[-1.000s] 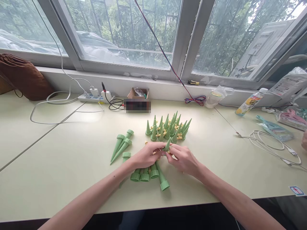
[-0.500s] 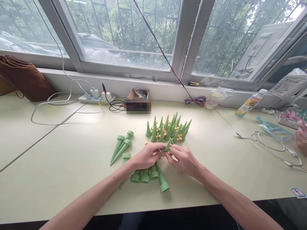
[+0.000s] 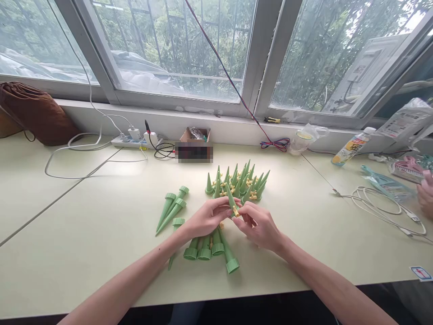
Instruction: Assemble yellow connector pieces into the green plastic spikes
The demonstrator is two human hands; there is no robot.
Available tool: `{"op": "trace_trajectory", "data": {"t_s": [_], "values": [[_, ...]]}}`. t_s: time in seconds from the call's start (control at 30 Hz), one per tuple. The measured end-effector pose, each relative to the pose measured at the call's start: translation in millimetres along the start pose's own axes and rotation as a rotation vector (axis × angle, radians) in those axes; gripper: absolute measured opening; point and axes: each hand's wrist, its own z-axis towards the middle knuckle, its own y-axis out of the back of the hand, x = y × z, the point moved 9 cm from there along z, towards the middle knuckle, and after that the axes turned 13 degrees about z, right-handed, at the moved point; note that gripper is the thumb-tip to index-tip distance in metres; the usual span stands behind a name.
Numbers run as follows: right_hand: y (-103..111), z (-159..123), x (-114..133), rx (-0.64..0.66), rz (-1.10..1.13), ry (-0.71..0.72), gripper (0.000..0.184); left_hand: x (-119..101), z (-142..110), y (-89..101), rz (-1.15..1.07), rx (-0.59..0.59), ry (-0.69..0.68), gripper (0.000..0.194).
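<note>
My left hand (image 3: 206, 219) and my right hand (image 3: 259, 225) meet over the middle of the pale table (image 3: 84, 234), fingers pinched together on one small green cone (image 3: 231, 198) with a yellow fitting at its base; its tip points up and away. Just beyond my fingers stands a cluster of several upright green cones with yellow fittings (image 3: 238, 183). Under my left wrist lie several long green spikes (image 3: 209, 246), caps toward me. More long spikes (image 3: 172, 207) lie to the left.
A power strip with cables (image 3: 135, 141) and a small cardboard box (image 3: 194, 133) sit by the window sill. A brown bag (image 3: 37, 113) is far left. White cable coils (image 3: 382, 203), packets and a bottle (image 3: 352, 146) lie right, where another person's hand (image 3: 426, 194) shows.
The small cone in my fingers has turned from leaning right to pointing up and left, its yellow end now showing. The other person's hand has come further into view at the right edge.
</note>
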Motion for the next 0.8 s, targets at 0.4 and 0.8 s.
{"op": "trace_trajectory", "data": {"t_s": [0.4,0.8], "values": [[-0.5,-0.5,-1.1,-0.003,0.01,-0.011,0.011,0.0,1.1,-1.3,-0.04,0.003,0.012,0.033],[6.8,2.4,-16.1,-0.045,-0.041,-0.138,0.02,-10.1,-0.6,19.6,0.387,-0.232,-0.046,0.014]]}}
